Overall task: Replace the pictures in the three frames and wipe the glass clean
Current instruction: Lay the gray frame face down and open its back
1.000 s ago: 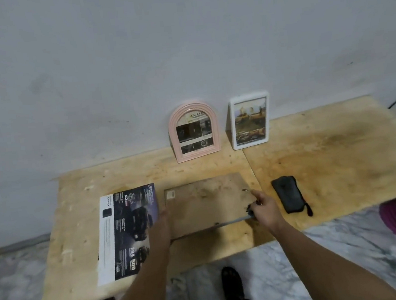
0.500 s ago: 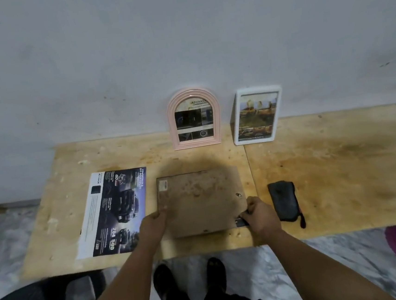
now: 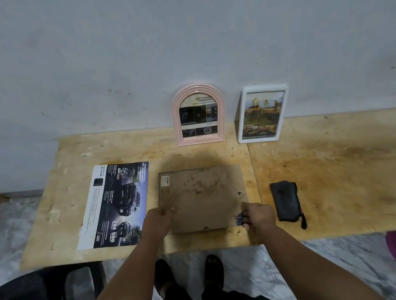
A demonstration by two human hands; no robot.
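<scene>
We are working on the large brown rectangular frame (image 3: pixel 201 198), which is lying face down on the plywood tabletop (image 3: pixel 339 172) with its stained backboard up. Our left hand (image 3: pixel 159 220) is pressing on the frame's near left corner, fingers closed over its edge, and our right hand (image 3: pixel 257 215) is pinching a small dark clip (image 3: pixel 240 219) at the near right corner. The step in hand looks like freeing the backboard, so we are judging it best to keep the left grip pressing flat while the right grip turns the clip gently — prying upward could stress the glass underneath.

Just left of the left grip, the dark printed car picture (image 3: pixel 115 206) is lying flat, ready to go in. Right of the right grip, near but apart, is a folded black cloth (image 3: pixel 285 202). Beyond both grips, the pink arched frame (image 3: pixel 198 114) and the white rectangular frame (image 3: pixel 262 114) are leaning upright against the wall.

The tabletop's near edge is running close under our wrists, so lifting the backboard away from us — toward the open wood ahead — seems safer. The far right is bare and roomy.
</scene>
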